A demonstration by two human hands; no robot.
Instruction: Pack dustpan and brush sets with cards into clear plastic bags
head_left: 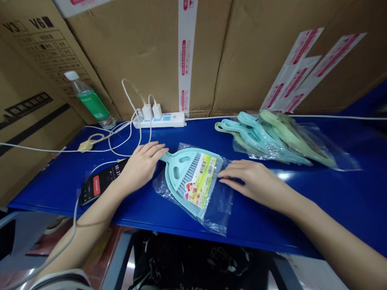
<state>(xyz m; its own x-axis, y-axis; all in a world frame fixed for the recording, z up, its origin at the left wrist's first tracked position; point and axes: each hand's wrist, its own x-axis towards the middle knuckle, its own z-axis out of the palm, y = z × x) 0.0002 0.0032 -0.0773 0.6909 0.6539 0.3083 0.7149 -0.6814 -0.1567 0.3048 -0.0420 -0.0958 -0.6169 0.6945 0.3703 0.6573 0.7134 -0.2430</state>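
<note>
A light-blue dustpan (173,182) with a small grey-bristled brush (191,173) nested in it lies flat inside a clear plastic bag (222,215). Between brush and bag sits a yellow-green printed card (202,179). My left hand (140,166) is closed over the handle end, which its fingers mostly hide. At the dustpan's wide edge, my right hand (252,179) has thumb and forefinger tips drawn close together on the bag's film. A black phone (101,183) lies beside my left wrist, partly behind the forearm.
Several bagged blue and green dustpans (278,137) lie at the back right of the blue table (272,225). A white power strip (169,120) with plugs, loose white cables and a bottle with a green label (93,105) stand by the cardboard boxes (145,52) behind.
</note>
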